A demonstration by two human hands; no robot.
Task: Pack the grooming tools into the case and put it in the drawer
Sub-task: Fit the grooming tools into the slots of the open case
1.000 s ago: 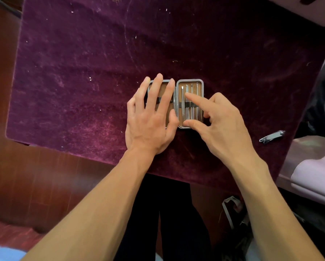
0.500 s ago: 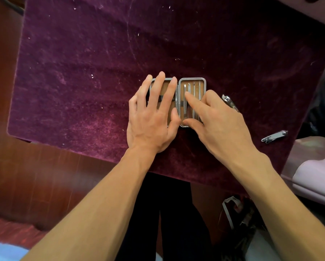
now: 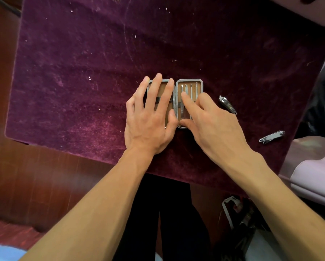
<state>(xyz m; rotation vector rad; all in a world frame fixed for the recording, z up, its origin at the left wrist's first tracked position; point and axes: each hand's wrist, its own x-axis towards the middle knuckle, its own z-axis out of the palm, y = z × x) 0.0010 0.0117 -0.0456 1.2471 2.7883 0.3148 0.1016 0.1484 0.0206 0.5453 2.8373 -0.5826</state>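
A small grey grooming case (image 3: 199, 85) lies open flat on the purple velvet table top (image 3: 82, 72). My left hand (image 3: 150, 117) rests flat on the case's left half, fingers spread, covering most of it. The right half holds several thin metal tools (image 3: 192, 89) under a strap. My right hand (image 3: 212, 123) is over that half, its index finger pressing on a tool and its thumb at the case's near edge. Two metal nail clippers lie loose on the velvet: one (image 3: 227, 105) just right of my right hand, another (image 3: 271, 137) near the table's right edge.
The velvet top ends at a near edge above dark red wood panelling (image 3: 45, 176). A pale pink cushioned seat (image 3: 316, 172) stands at the right. Bags and clutter (image 3: 238, 213) lie on the floor beneath the table.
My right hand slid left across the case's right half, its index finger now on the leftmost tools, uncovering the nearer nail clipper. My left hand stayed flat on the left half.
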